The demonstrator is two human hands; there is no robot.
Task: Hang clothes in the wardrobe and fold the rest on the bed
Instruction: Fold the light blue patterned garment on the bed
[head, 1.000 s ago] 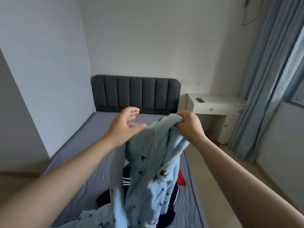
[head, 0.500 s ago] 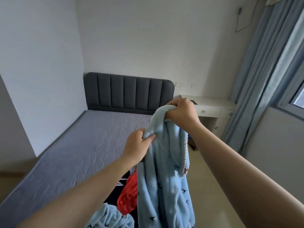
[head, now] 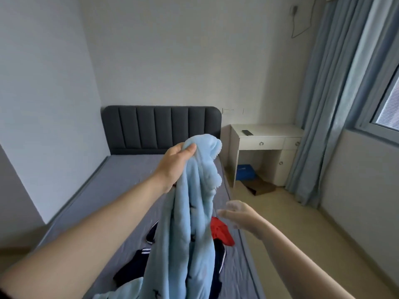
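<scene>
A light blue garment [head: 190, 223] with small dark bird prints hangs in the air over the bed [head: 121, 180]. My left hand [head: 174, 165] grips its bunched top edge and holds it up. My right hand [head: 239, 214] is lower and to the right, blurred, fingers spread, just off the hanging cloth and holding nothing. Under the garment on the grey mattress lie a red garment [head: 222, 233] and dark navy clothes with white stripes [head: 138, 266]. No wardrobe is in view.
The dark padded headboard [head: 160, 128] stands against the far wall. Right of the bed is a white desk [head: 266, 143] with a dark phone [head: 247, 132] on it, a blue box [head: 245, 171] and brown cardboard [head: 260, 187] beneath. Blue curtains [head: 328, 104] hang at right.
My right hand let go of the garment's top and dropped to the right, open. My left hand rose and now holds the top alone.
</scene>
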